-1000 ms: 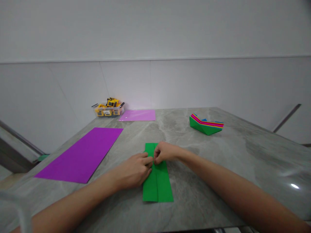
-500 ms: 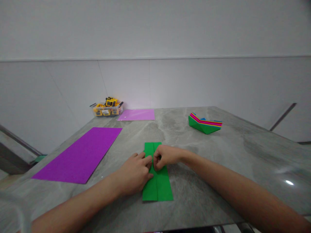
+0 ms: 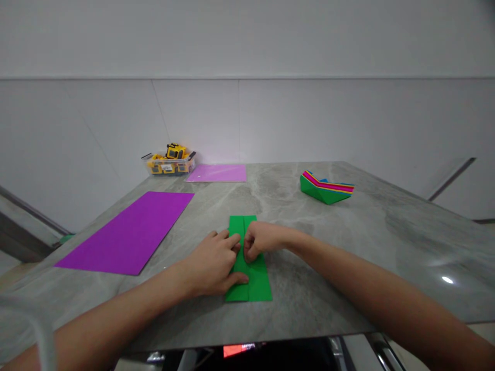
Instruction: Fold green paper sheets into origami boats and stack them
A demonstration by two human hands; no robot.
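A green paper (image 3: 255,281), folded lengthwise into a narrow strip with a crease down its middle, lies on the grey marble table (image 3: 328,247) in front of me. My left hand (image 3: 214,263) rests flat on the strip's left side, fingers stretched out and pressing it down. My right hand (image 3: 259,239) is curled, its fingertips pinching the paper at the centre crease near the strip's middle. The two hands touch each other over the crease.
A large purple sheet (image 3: 129,232) lies to the left. A smaller pale purple sheet (image 3: 217,173) and a clear box of yellow toy vehicles (image 3: 170,162) sit at the back by the wall. A stack of folded coloured paper boats (image 3: 325,188) stands at the back right.
My right hand has slid a little nearer along the crease. My left hand has flattened further onto the strip. My head has tilted, shifting the whole scene upward in view.
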